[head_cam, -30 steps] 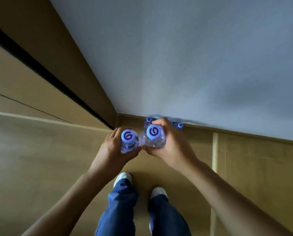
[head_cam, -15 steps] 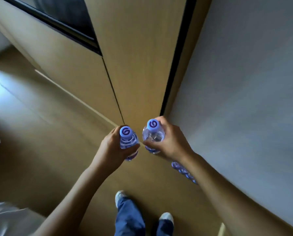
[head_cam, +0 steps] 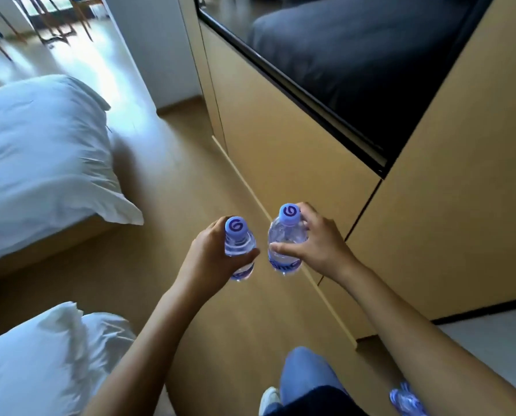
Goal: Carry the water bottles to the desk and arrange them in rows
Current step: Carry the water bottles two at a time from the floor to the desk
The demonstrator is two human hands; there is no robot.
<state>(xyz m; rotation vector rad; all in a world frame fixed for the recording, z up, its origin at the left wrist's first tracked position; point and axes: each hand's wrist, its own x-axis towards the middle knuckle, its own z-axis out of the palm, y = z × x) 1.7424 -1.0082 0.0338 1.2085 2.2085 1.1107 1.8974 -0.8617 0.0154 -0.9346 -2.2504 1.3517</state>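
L hand (head_cam: 211, 262) was wrapped round one upright water bottle (head_cam: 239, 250), R hand (head_cam: 313, 244) pinched a second bottle (head_cam: 285, 244) w/ thumb & fingers, both mid-air over the floor (head_cam: 166, 235), desk not in view; best kept upright, apart, grips firm.

I hold one bottle (head_cam: 239, 250) in my left hand (head_cam: 211, 259) and a second bottle (head_cam: 286, 238) in my right hand (head_cam: 316, 244), side by side and apart, above the floor (head_cam: 166, 265). The cabinet (head_cam: 280, 139) stands right of the bottles, a bed (head_cam: 40, 157) left of them. More bottles (head_cam: 405, 399) lie on the floor beneath my right forearm, beside my leg (head_cam: 307, 373).
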